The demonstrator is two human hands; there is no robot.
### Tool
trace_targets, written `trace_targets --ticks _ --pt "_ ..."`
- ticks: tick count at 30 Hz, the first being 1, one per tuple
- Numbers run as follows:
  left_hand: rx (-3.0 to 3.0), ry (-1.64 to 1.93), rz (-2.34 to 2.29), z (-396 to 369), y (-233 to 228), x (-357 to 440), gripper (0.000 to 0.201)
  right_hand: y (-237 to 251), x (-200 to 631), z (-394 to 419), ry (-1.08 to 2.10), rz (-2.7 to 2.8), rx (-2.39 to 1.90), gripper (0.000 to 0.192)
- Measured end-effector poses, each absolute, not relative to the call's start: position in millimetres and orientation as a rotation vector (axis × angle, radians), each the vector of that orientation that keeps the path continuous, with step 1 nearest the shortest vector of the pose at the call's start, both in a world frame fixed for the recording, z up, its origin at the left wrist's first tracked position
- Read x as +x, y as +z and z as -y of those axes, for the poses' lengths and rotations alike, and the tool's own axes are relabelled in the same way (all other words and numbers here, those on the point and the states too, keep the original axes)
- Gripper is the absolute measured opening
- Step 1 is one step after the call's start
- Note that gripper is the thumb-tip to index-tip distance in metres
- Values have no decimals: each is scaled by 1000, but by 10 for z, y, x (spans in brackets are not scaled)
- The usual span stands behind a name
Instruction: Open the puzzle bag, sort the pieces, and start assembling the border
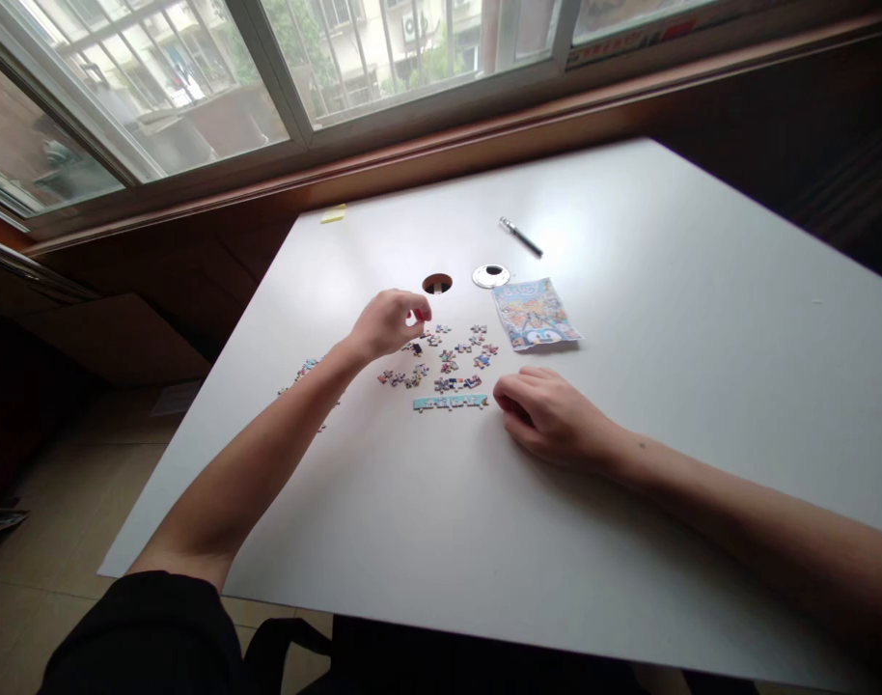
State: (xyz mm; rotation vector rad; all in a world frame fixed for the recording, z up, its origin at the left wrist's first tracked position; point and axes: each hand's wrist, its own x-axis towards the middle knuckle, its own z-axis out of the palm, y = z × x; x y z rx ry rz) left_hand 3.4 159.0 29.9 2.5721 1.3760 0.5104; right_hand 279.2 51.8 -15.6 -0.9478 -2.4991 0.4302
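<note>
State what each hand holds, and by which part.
Left hand: fingertips pinched as if on a small puzzle piece; too small to confirm. Right hand: holds nothing visible.

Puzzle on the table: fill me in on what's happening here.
A person sits at a white table sorting loose puzzle pieces. The left hand is raised over the pieces with a small piece pinched in its fingertips. The right hand rests on the table beside a joined blue strip. A picture sheet lies just beyond, a pen farther back.

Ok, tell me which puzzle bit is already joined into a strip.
The light-blue strip beside the right hand; the pieces above it lie loose.
</note>
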Motion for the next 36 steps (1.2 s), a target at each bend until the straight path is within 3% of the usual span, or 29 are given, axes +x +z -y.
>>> trace_targets --ticks 15,19,26,36 --pt "2533 382 -1340 -1782 284 293 8 -158 2782 -510 432 2484 -947 20" --pt "2392 415 -1269 -1369 406 173 17 -144 2786 -515 434 2491 -947 19" --pt "2223 532 -1017 -283 307 -27 8 -133 2782 -520 411 2490 -931 16" --pt "2393 757 -994 -177 77 -190 9 -140 2816 -530 396 2511 -926 16"
